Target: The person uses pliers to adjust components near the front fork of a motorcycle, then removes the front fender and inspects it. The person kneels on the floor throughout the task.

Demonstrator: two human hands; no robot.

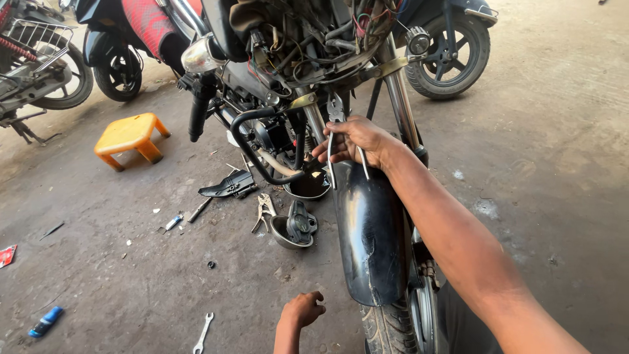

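— On the concrete workshop floor (557,164), what stood in front of the person?

— A stripped motorcycle (308,59), seen head-on, with its black front mudguard (370,236) over the front tyre (390,328) and exposed wiring (314,33) above.

— What was the right hand doing?

— The right hand (354,141) was closed around a thin bent metal bracket (329,167) just above the mudguard, between the chrome fork tubes (401,105). Its fingers were curled round the bracket's upper part.

— And the left hand?

— The left hand (303,308) hung low near the floor, loosely curled into a half-fist, holding nothing that could be seen.

— What lay around?

— Beside the wheel lay pliers (264,210), a headlight housing (293,226) and a black plastic cover (229,185). A spanner (203,333) lay near the left hand. An orange stool (130,136) stood further off, with other parked bikes (39,59) behind it.
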